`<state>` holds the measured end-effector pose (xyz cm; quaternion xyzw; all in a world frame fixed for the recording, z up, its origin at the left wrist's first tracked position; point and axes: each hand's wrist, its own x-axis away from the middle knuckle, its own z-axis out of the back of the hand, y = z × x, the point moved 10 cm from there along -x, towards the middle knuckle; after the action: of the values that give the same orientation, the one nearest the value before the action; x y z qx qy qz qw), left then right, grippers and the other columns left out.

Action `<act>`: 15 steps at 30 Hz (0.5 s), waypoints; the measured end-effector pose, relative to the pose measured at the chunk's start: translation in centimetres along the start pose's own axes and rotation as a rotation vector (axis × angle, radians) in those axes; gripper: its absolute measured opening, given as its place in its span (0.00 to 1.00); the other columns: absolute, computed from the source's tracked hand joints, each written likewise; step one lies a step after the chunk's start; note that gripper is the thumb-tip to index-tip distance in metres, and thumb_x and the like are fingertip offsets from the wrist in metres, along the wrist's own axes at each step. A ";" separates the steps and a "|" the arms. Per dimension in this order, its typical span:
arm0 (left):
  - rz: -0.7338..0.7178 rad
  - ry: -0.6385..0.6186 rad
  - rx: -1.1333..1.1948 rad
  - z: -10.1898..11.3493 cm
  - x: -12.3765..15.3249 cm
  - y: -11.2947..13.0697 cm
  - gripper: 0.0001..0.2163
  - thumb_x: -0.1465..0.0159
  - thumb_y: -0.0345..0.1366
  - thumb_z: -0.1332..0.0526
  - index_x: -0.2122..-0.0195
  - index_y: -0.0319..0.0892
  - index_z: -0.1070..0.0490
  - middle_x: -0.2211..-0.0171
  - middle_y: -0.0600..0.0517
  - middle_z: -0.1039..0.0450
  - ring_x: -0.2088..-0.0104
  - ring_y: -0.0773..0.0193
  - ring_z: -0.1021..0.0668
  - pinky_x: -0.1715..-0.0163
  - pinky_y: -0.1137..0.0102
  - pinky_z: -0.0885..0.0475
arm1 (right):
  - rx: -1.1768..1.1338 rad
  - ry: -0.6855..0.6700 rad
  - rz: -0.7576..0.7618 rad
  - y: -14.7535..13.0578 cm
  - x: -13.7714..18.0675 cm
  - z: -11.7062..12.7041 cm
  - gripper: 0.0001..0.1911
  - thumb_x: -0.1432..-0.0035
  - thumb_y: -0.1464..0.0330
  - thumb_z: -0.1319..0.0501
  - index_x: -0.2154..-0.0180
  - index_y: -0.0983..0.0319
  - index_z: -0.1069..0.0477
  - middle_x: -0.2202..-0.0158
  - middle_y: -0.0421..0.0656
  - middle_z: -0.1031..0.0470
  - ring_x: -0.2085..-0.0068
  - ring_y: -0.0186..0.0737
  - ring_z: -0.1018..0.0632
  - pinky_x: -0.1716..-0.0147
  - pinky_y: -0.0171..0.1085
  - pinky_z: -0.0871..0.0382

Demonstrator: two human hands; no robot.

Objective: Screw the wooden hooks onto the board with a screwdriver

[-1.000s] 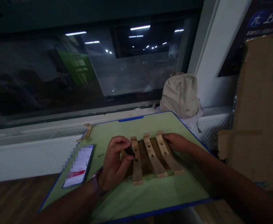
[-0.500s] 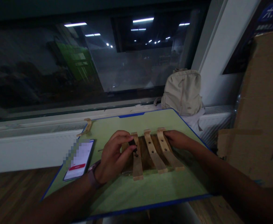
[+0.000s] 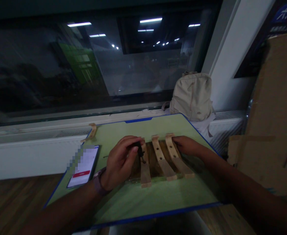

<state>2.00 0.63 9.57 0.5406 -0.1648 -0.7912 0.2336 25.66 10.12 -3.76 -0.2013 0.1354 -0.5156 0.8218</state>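
Note:
A dark wooden board [image 3: 155, 163] carries three pale curved wooden hooks [image 3: 161, 158] and lies on a green mat [image 3: 158, 195] with a blue edge. My left hand [image 3: 120, 161] is closed in a pinch on a small black tool [image 3: 139, 149] whose tip meets the leftmost hook [image 3: 145, 168]. On the board's right end, beside the rightmost hook [image 3: 176, 156], rests my right hand [image 3: 186, 146], its fingers curled against the wood.
A phone [image 3: 84, 165] with a lit screen lies on the mat's left side. One loose wooden hook [image 3: 92, 132] sits at the mat's far left corner. A beige backpack [image 3: 192, 95] stands on the sill by the dark window. Cardboard [image 3: 273, 114] leans at the right.
My left hand has turned slightly on the black tool at the leftmost hook, fingers shifting upward. The right hand stays on the board. The camera has tilted a little.

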 end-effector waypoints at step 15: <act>-0.031 -0.054 0.069 -0.4 -0.3 0.4 0.15 0.31 0.25 0.41 0.47 0.48 0.27 0.54 0.48 0.25 0.52 0.63 0.21 0.54 0.68 0.24 | 0.029 -0.035 0.003 -0.1 -0.1 -0.3 0.16 0.42 0.75 0.42 0.56 0.66 0.19 0.51 0.55 0.17 0.52 0.53 0.18 0.52 0.41 0.28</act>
<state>2.58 0.48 9.86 0.5293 -0.1896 -0.8029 0.1981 25.38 10.06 -3.99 -0.1981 0.1137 -0.5127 0.8276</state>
